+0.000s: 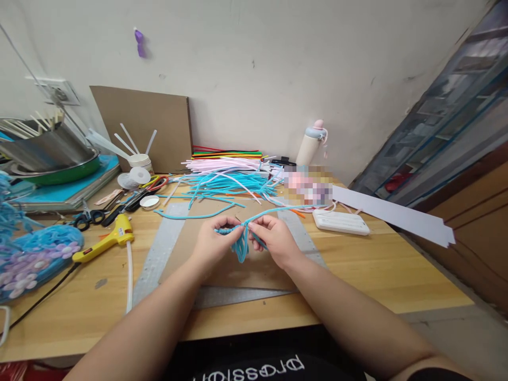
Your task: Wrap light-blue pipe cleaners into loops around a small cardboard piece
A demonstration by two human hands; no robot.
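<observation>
Yellow glue gun (107,243) on wooden table (381,275)

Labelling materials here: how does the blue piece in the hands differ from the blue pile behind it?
Shape: the blue piece has bent loops and one long tail; the blue pile is mostly straightish strands.
Support: the blue piece is pinched by the left hand and right hand; the blue pile lies on the table.
Size: the blue piece is far smaller than the blue pile.
Shared: similar light blue.
</observation>
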